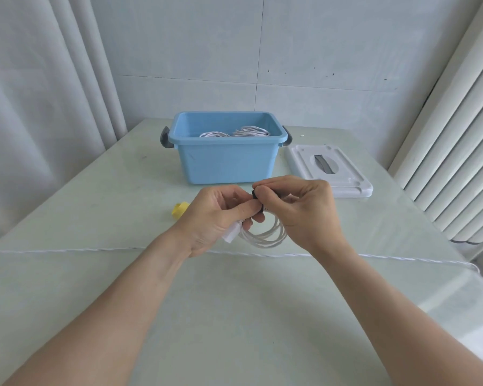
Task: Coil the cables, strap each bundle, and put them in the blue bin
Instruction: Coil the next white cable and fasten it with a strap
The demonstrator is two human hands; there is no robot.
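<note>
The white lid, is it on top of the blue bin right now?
No, the white lid lies flat on the table beside the open blue bin.

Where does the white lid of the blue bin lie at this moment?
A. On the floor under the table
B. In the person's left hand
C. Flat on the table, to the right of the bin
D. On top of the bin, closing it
C: the white lid lies flat on the table just right of the blue bin, which stands open with coiled white cables inside.
</note>
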